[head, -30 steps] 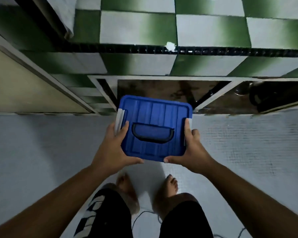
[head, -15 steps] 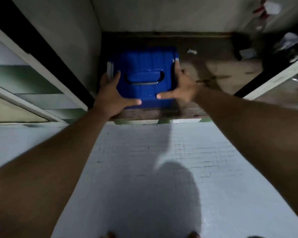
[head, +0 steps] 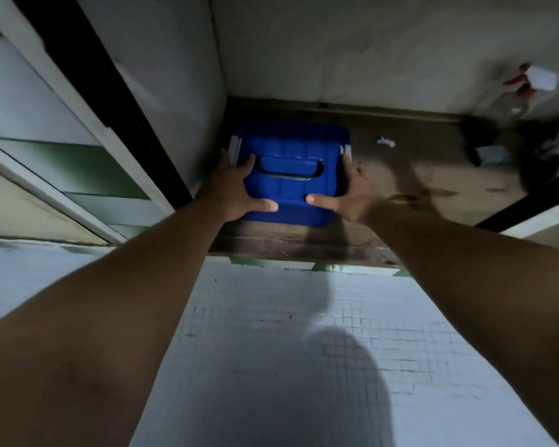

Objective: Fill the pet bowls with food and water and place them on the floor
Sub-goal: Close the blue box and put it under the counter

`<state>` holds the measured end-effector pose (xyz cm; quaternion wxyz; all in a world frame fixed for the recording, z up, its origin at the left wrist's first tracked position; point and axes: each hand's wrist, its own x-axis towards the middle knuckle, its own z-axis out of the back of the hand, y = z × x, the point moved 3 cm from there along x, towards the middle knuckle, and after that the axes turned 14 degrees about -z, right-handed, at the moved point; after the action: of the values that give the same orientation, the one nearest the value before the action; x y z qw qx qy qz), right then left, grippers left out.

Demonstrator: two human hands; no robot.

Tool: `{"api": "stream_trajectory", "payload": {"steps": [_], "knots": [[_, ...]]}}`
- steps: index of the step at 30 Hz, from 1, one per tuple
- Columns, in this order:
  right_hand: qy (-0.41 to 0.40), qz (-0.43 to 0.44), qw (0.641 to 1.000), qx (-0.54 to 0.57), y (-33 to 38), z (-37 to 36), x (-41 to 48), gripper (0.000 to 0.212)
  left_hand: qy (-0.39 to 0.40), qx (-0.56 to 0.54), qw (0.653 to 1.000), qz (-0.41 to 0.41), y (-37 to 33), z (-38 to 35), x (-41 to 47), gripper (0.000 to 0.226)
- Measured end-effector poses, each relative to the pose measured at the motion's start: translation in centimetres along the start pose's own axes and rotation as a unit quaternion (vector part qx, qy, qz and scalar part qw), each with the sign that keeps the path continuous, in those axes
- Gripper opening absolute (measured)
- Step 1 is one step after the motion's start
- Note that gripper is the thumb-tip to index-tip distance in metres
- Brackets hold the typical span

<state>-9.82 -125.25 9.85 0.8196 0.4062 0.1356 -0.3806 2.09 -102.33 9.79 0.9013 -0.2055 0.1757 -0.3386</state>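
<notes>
**Box squared between both hands, tight against the left wall**

Blue storage box [head: 299, 145] sits low in an open cabinet, on or just above the brown cabinet floor [head: 407, 179]; contact underneath is hidden. Lid on, dark handle [head: 289, 171] on top, grey latches [head: 235, 149] at either end. Contents not visible.

Left hand [head: 236, 188] grips the left end and right hand [head: 354, 193] the right end. Fingers wrap the sides, thumbs lie along the near edge of the lid, tips pointing at each other.

Key relation: the box lies dead ahead of both arms, its long axis running left to right, the handle parallel to it. Neither hand is nearer; the hold is even. The left end is just beside the cabinet's side wall [head: 175, 101], so the left fingers have little room. The right end faces open shelf.

Judgement: any slide must run straight along the arms, or the left knuckles meet the wall.

Spray bottle [head: 525, 91] stands well apart, far right.
</notes>
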Motion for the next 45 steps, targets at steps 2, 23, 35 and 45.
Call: {"api": "stream_trajectory", "payload": {"steps": [2,23,35,45], "knots": [[-0.052,-0.013,0.992,-0.116,1.4,0.4,-2.5,0.113,0.030,0.037,0.999,0.012,-1.1,0.7,-0.9,0.146],[-0.118,0.030,0.971,-0.206,18.4,23.2,-40.9,0.074,-0.017,0.038,0.994,-0.103,-31.8,32.8,-23.6,0.076],[-0.197,0.092,0.972,-0.086,22.4,39.3,-47.7,0.078,-0.037,0.019,0.990,-0.133,-44.8,43.4,-23.8,0.074],[-0.215,0.084,0.972,-0.034,19.1,46.3,-46.5,0.078,-0.067,0.015,0.979,-0.194,-52.7,42.9,-19.2,0.061]]}}
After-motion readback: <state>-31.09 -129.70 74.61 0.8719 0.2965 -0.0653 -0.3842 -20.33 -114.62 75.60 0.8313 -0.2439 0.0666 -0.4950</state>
